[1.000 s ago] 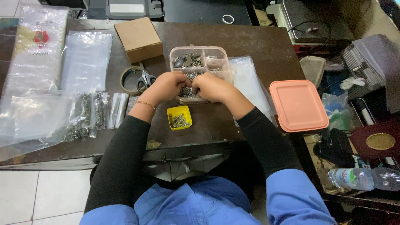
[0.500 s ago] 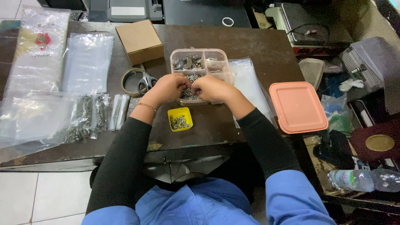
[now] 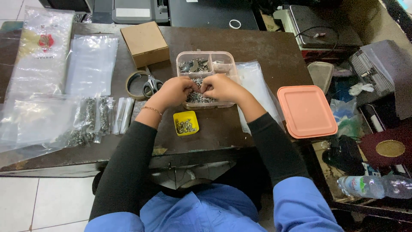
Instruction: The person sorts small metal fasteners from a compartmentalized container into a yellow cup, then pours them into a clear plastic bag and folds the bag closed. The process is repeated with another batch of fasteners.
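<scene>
A clear divided plastic box (image 3: 218,59) full of small metal parts stands in the middle of a dark wooden table (image 3: 266,51). Both hands hover over its near compartment. My left hand (image 3: 174,91) and my right hand (image 3: 219,87) meet fingertip to fingertip above the parts, fingers curled as if pinching small pieces; what they hold is too small to tell. A small yellow tray (image 3: 185,123) with a few metal parts sits just below my left wrist.
A cardboard box (image 3: 145,43), a tape roll with scissors (image 3: 148,84), clear plastic bags (image 3: 90,64) and filled small bags (image 3: 92,120) lie on the left. Another clear bag (image 3: 257,81) and a salmon lid (image 3: 306,111) lie on the right. Clutter and a water bottle (image 3: 377,187) sit off the table's right edge.
Both hands stay over the box; only the fingers have shifted slightly among the parts.
</scene>
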